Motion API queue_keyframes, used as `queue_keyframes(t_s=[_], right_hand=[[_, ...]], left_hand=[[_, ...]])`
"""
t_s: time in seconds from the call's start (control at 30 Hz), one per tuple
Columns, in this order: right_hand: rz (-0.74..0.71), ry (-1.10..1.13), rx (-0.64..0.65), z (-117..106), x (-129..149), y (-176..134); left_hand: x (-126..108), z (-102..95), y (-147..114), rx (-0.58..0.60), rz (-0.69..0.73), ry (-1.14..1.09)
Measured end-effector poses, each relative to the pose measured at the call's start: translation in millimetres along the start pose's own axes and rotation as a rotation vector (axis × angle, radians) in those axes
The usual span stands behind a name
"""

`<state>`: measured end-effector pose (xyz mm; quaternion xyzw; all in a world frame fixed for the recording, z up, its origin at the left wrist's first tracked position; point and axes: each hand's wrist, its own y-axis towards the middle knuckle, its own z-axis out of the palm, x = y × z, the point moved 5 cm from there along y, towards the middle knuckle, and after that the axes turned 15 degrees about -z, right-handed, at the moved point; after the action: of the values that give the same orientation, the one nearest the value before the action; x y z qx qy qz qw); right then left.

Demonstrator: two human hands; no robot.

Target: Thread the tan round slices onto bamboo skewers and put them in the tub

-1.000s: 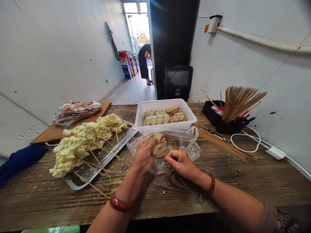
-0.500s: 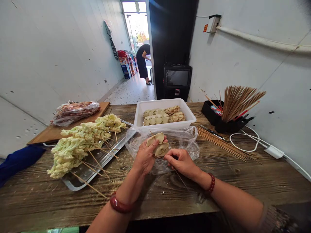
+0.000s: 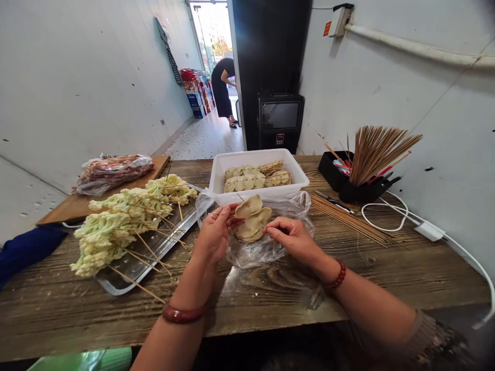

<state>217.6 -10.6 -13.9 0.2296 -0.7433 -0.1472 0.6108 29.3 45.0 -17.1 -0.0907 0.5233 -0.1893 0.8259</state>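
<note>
Above a clear plastic bag [image 3: 255,255], several thin, pale round slices [image 3: 253,219] overlap on a thin wooden skewer, its tip poking out at the upper left. My left hand [image 3: 216,226] is at their left edge, fingertips curled against the slices and partly hidden behind them. On the other side, my right hand [image 3: 292,237] pinches the skewer close to the slices between thumb and forefinger. Just beyond the bag stands a white plastic tub [image 3: 297,180] holding several finished skewers of the same slices [image 3: 245,180].
Skewered cauliflower [image 3: 127,219] lies on a metal tray [image 3: 116,286] at left, before a bagged meat pack [image 3: 112,172] on a wooden board [image 3: 58,211]. Loose skewers [image 3: 348,219], a black holder full of skewers [image 3: 359,193] and a white cable [image 3: 386,224] lie right. A person [image 3: 222,87] bends near the doorway.
My left thumb has come off the front of the slices and that hand has shifted to their left edge. The slices now show more fully. The camera view has shifted slightly.
</note>
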Motion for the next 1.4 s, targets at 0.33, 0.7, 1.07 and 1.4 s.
queue_keyframes(t_s=[0.33, 0.7, 1.07, 1.4], right_hand=[[-0.116, -0.109, -0.106, -13.4, 8.6, 3.6], [-0.108, -0.082, -0.089, -8.4, 6.6, 2.9], [-0.066, -0.044, -0.103, -7.7, 4.8, 2.8], [0.047, 0.053, -0.162, -10.3, -0.7, 0.0]], left_hand=[[-2.7, -0.2, 5.4, -0.138, 0.288, 0.874], [10.7, 13.8, 3.3, -0.2, 0.63, 1.641], [6.5, 14.1, 4.8, -0.172, 0.541, 1.261], [-3.4, 1.7, -2.0, 0.054, -0.006, 0.108]])
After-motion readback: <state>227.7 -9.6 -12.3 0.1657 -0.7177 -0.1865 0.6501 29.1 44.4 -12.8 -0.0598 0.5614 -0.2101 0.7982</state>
